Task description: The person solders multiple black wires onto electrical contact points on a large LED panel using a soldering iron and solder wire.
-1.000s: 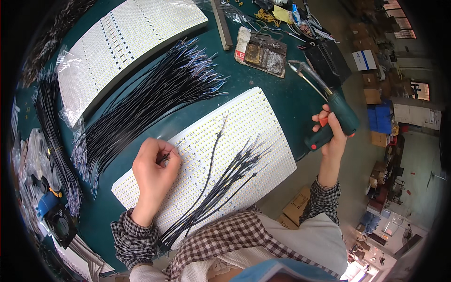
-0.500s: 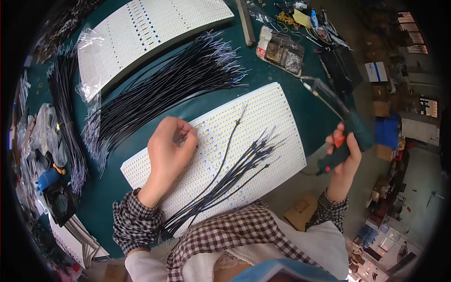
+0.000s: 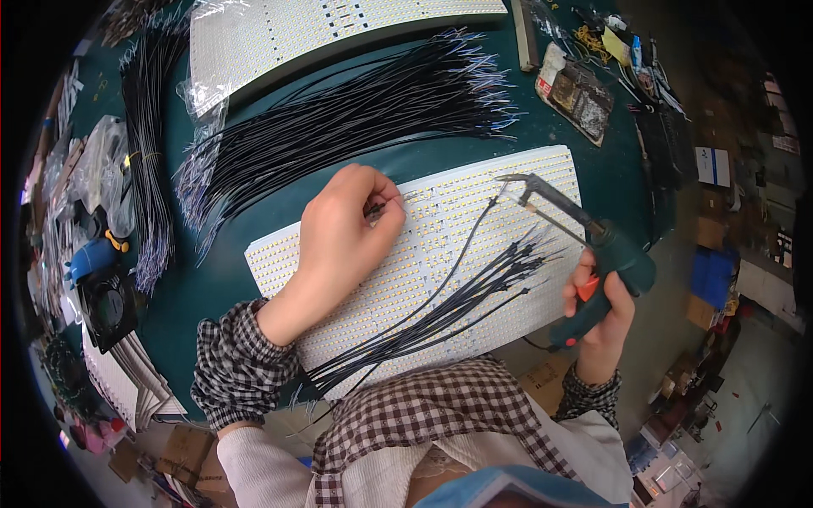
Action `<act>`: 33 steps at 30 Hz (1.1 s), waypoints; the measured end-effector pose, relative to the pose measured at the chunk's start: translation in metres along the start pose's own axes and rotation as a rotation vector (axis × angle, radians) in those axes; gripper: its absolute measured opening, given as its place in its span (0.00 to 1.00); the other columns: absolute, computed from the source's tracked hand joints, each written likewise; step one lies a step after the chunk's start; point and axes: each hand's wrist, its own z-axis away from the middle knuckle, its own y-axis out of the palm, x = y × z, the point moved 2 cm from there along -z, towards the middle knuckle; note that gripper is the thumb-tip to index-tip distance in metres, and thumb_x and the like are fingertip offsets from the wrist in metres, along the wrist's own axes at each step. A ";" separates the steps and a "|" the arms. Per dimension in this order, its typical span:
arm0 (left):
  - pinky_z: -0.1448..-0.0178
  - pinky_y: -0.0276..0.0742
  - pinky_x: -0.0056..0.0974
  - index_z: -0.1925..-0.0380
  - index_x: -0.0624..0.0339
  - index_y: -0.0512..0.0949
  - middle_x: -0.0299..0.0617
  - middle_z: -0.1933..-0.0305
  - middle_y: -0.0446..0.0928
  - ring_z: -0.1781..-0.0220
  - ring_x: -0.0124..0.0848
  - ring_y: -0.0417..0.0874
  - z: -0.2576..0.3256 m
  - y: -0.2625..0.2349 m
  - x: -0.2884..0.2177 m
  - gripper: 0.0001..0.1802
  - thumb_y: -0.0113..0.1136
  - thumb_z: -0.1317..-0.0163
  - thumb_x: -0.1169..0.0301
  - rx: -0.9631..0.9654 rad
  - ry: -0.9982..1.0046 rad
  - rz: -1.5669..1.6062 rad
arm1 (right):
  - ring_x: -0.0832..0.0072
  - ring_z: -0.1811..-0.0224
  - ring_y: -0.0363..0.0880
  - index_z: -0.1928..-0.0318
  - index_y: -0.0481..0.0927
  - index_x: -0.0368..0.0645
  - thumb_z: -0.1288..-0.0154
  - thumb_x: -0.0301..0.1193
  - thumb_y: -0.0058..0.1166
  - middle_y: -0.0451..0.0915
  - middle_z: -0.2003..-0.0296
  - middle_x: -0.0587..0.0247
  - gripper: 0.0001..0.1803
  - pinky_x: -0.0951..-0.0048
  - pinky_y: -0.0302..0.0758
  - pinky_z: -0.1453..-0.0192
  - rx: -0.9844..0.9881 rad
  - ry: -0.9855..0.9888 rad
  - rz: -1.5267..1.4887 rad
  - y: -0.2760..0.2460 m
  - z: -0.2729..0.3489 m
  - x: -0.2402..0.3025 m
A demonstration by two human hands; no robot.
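Note:
A white LED panel [image 3: 474, 324] with rows of small yellow chips lies in front of me. My left hand [image 3: 351, 220] is closed in a pinch over its far left part, around something small and dark that the fingers mostly hide. In my right hand [image 3: 603, 317] is a green soldering gun [image 3: 627, 258] with a red trigger. Its tip is over the panel's far right part, close to the end of a single black wire [image 3: 474, 233]. A loose bunch of black wires [image 3: 432, 317] with bare ends lies across the near half of the panel.
Behind the panel lies a large spread of black wires [image 3: 339, 118], and beyond it a stack of LED panels [image 3: 254, 42]. A dark, stained block [image 3: 576, 97] sits at the far right. Another wire bundle [image 3: 148, 152] and a blue bottle [image 3: 91, 258] are at the left.
The soldering gun has moved left and toward me, from near the stained block to over the panel. My left hand keeps its pinch. The whole view has shifted.

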 end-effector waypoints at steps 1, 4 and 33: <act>0.63 0.81 0.37 0.67 0.62 0.80 0.43 0.66 0.80 0.69 0.36 0.84 0.001 0.002 0.001 0.04 0.67 0.42 0.76 -0.002 -0.008 -0.001 | 0.56 0.56 0.89 0.37 0.71 0.26 0.27 0.37 0.57 0.84 0.58 0.49 0.29 0.66 0.90 0.65 0.001 -0.020 0.063 0.004 0.000 -0.005; 0.61 0.83 0.37 0.67 0.62 0.79 0.43 0.65 0.80 0.67 0.37 0.86 0.000 0.009 0.003 0.05 0.67 0.42 0.77 -0.001 -0.008 0.004 | 0.53 0.52 0.89 0.34 0.70 0.25 0.29 0.35 0.58 0.84 0.54 0.47 0.31 0.65 0.91 0.61 -0.018 -0.119 0.267 0.025 0.000 -0.012; 0.74 0.68 0.31 0.71 0.61 0.78 0.37 0.71 0.75 0.75 0.26 0.75 0.002 0.016 0.005 0.07 0.69 0.47 0.81 -0.032 0.159 -0.020 | 0.65 0.64 0.83 0.40 0.73 0.22 0.31 0.32 0.61 0.81 0.65 0.55 0.28 0.64 0.82 0.57 0.014 -0.027 0.637 0.044 0.008 -0.031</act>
